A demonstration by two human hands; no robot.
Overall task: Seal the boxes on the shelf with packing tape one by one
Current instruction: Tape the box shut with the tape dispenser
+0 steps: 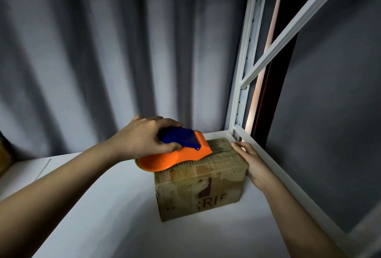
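Head view: a worn cardboard box (201, 177) sits on the white shelf (107, 206), close to the right rear corner by the metal upright (247, 61). The left hand (142, 137) curls round the blue grip of an orange tape dispenser (179, 152), whose front edge rests on the box top at the centre seam, near the far end. The right hand (252, 164) lies flat, fingers straight, against the box's right side, bracing it. A grey curtain (92, 51) hangs behind. At the far left edge a second brown object shows, too cropped to identify.

The box looks light and a little soft: its skin is scuffed and peeling, and the top flaps appear to sag slightly at the seam. It will likely slide on the smooth shelf if the dispenser is dragged without a counter-hold, so the flat palm on the side wall is a sensible place to steady it; pressing hard on the flaps risks caving them in. The dispenser is rigid plastic and best held by the blue handle, as it is now. Whether tape is already stuck down along the seam cannot be told in this dim light.
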